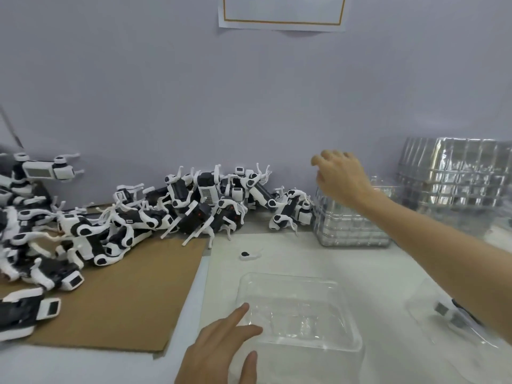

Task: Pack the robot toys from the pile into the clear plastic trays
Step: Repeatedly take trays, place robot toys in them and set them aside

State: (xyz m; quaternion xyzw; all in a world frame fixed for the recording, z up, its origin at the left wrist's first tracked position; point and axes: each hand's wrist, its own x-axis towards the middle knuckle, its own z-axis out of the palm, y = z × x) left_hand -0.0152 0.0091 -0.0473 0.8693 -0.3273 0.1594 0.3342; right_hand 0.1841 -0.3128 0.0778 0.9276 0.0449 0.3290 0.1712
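Note:
A pile of black-and-white robot dog toys [199, 206] lies along the wall, spreading left over a sheet of brown cardboard [119, 300]. A clear plastic tray [299, 309] sits empty on the white table in front of me. My left hand [221, 347] touches its left rim with straight fingers. My right hand [343, 178] is raised above a stack of clear trays [349, 228] by the wall, fingers loosely bent, holding nothing. Another clear tray [448, 317] at the right, partly hidden by my right forearm, holds a robot toy.
A taller stack of clear trays [457, 178] stands at the back right. A small loose black-and-white part [249, 255] lies on the table between the pile and the front tray. A sheet of paper [282, 12] hangs on the wall.

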